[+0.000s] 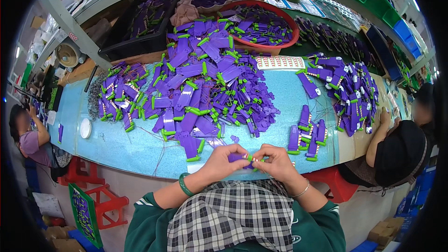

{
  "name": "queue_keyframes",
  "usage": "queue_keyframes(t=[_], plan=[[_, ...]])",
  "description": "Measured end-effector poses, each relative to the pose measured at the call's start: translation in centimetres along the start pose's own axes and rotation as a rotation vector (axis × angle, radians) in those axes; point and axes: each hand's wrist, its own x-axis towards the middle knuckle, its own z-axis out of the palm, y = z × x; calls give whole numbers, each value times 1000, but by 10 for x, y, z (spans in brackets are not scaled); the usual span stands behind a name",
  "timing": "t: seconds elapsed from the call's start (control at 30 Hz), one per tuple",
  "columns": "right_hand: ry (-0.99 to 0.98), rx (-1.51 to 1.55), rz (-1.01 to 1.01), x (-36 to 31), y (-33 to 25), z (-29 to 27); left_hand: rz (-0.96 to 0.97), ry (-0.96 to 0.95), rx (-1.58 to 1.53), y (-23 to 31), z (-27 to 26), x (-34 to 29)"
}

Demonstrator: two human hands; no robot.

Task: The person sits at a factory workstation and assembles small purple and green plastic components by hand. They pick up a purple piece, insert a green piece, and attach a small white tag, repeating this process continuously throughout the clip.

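At the near edge of the table, my left hand (223,162) and my right hand (277,163) meet over a small purple-and-green plastic piece (250,157). Fingers of both hands pinch it, and a bit of red-and-white striping shows on it between them. Its exact kind cannot be made out. In front of my hands spreads a large heap of similar purple pieces (186,98) with bright green ends and thin wires. A smaller group of striped pieces (306,135) lies right of my hands. Behind it is a sheet of red-and-white striped stickers (279,62).
A red basin (296,30) and a black bin (109,51) at the back hold more pieces. Another heap (357,93) lies at the right. A white round lid (86,128) is at the left. People sit at both sides; a red stool (333,184) stands by the table.
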Motion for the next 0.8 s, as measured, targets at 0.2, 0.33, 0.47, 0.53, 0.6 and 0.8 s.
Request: queue_keyframes(t=[0.2, 0.33, 0.47, 0.53, 0.6, 0.8], plan=[[-230, 73, -277, 1, 3, -8, -9, -46, -302, 9, -5, -2], [-225, -209, -453, 7, -23, -17, 408, -76, 270, 20, -15, -5], [-117, -683, -641, 15, -19, -9, 415, -122, 358, 25, -16, -2], [-14, -848, -700, 22, -27, -14, 312, -137, 373, 23, -32, -4], [140, -1058, -606, 33, -26, -30, 338, -78, 331, 17, -47, -8], [466, -1211, -453, 68, -5, -43, 342, 425, -357, 36, -46, -11]])
